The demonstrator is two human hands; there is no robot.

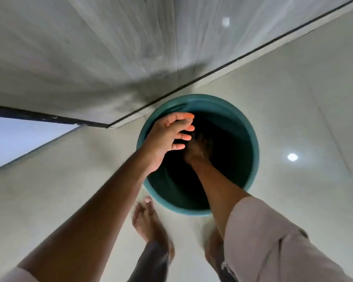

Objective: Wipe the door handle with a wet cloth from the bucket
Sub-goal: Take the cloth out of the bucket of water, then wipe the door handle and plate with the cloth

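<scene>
A teal round bucket stands on the pale tiled floor, seen from straight above, its inside dark. My left hand hovers over the bucket's left rim with fingers spread and nothing in it. My right hand reaches down deep inside the bucket, in shadow; whether it grips anything is unclear. No cloth shows in the dark interior. The door handle is out of view.
A grey wall or door panel rises just behind the bucket, with a dark strip along its base. My bare feet stand on the glossy floor in front of the bucket. An opening shows pale blue at far left.
</scene>
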